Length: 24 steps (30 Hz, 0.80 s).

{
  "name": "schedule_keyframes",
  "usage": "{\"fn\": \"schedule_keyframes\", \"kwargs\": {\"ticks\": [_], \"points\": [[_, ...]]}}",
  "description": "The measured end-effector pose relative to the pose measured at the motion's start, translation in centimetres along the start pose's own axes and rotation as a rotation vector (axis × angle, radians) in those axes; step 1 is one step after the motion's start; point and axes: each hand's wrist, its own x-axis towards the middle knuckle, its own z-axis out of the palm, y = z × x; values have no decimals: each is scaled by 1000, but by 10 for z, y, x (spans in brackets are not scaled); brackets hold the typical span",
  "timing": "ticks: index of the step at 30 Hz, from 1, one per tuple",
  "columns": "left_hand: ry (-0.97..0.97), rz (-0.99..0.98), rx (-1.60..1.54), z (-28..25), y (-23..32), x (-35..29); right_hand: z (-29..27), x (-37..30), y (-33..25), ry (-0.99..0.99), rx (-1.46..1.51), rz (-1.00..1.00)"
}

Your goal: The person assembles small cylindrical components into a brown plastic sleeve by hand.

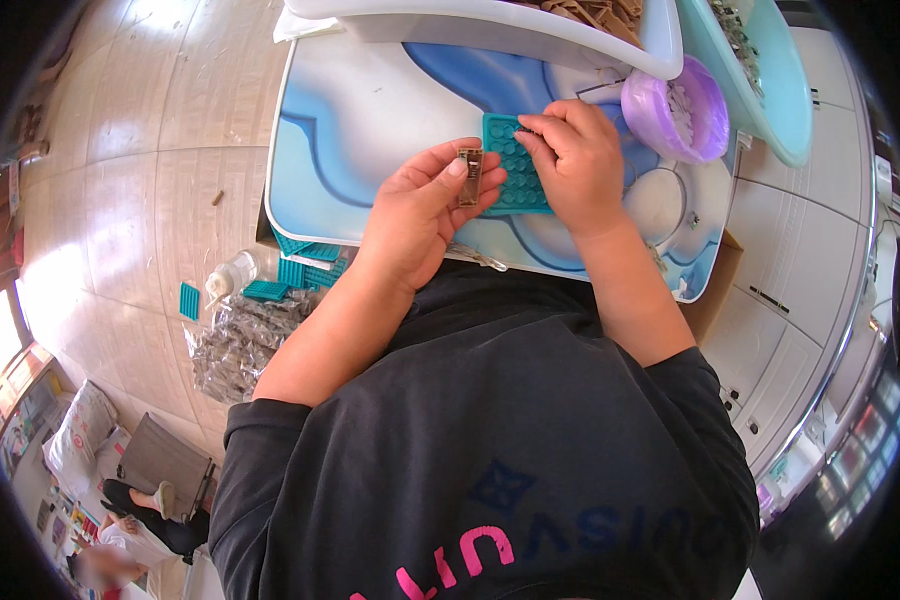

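My left hand is closed round a small brown rectangular case, pinched upright between thumb and fingers, with dark and shiny parts visible inside. Beside it, a teal tray with raised round bumps lies on the blue-and-white table. My right hand is over the tray's right side, thumb and forefinger pinched together at its upper part. Whatever sits between those fingertips is too small or hidden to make out.
A white bin of brown pieces stands at the far edge. Right of it are a purple bowl with small white pieces and a light-teal tub. Bagged parts and teal trays lie lower left. Another person sits farther off.
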Motion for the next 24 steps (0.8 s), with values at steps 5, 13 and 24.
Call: {"fn": "schedule_keyframes", "kwargs": {"ticks": [5,13,24], "points": [[3,0,-5,0,1,0,-1,-2,-2,-21,-69,-25],[-15,-2,-17,-2,-1,0,-8,4,-24,11,221,62],[-45,10,-59,-4,-2,0,-1,1,-36,-32,324,-76]]}}
